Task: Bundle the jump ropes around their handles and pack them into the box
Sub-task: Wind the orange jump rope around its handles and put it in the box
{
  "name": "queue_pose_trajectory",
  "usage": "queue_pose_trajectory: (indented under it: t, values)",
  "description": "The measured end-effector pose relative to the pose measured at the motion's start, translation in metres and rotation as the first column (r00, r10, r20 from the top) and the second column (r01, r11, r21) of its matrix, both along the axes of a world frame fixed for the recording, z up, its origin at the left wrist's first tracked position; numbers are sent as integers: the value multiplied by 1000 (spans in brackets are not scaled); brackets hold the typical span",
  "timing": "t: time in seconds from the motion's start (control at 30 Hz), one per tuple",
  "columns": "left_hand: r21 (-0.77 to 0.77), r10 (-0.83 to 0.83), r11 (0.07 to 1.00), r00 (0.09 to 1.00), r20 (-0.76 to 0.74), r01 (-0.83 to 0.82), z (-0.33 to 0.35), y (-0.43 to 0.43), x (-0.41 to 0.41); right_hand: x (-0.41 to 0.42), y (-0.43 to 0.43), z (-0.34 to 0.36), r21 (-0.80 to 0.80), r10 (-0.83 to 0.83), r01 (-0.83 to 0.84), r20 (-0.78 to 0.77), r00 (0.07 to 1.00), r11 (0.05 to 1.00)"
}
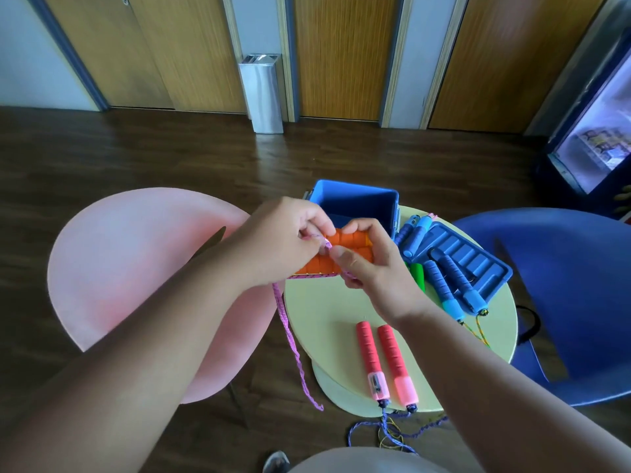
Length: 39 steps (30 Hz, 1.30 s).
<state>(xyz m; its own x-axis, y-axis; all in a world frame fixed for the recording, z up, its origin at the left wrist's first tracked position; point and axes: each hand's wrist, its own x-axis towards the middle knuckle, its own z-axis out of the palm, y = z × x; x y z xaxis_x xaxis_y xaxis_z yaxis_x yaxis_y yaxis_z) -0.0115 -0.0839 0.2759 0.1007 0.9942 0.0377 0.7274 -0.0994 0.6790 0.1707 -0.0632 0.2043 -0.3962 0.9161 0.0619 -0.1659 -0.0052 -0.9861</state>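
Note:
Two orange handles (345,247) lie side by side in the air above the yellow round table (327,312). My right hand (370,268) grips them from the right end. My left hand (283,240) pinches the pink rope (290,336) against the handles; the rope's loose length hangs down past the table's left edge. Behind my hands stands the open blue box (358,203). A pair of red-pink handles (382,360) lies near the table's front edge, its purple rope (389,431) dangling to the floor.
The blue box lid (478,268) lies at the right of the table with two blue-handled ropes (454,285) across it. Another blue pair (413,230) and a green handle (417,273) lie next to the box. A pink chair (129,268) stands left, a blue chair (573,295) right.

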Motion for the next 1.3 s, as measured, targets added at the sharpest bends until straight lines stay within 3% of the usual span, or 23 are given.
queue_pose_trajectory:
  t: [0.2, 0.33, 0.57, 0.73, 0.87, 1.03, 1.2, 1.3]
  values:
    - [36, -39, 998, 965, -261, 50, 16, 13, 4, 0, -4, -7, 116, -123, 105, 165, 978, 988]
    - [25, -60, 997, 894, -444, 79, 27, 25, -1, 6, -11, -5, 145, -114, 105, 57, 992, 984]
    - [-77, -156, 987, 934, -322, 139, 41, 48, -1, 14, -15, 1, 278, -104, 93, 25, 994, 956]
    - [-167, -242, 962, 958, -151, 217, 43, 66, 6, 14, -11, -8, 461, -127, 58, 120, 985, 886]
    - [-234, -290, 935, 954, -81, 265, 47, 76, 13, 13, -6, -7, 504, -103, -15, 205, 973, 864]
    - [-267, -304, 930, 936, -178, 251, 52, 83, 19, 18, 9, -10, 431, -76, -61, 294, 953, 900]
    - [-534, -341, 812, 934, -103, 238, 66, 86, 8, 29, 17, -18, 356, -148, 58, 233, 961, 933]
    - [-577, -356, 784, 928, -112, 231, 75, 90, 3, 32, 16, -18, 336, -163, 89, 198, 967, 938]
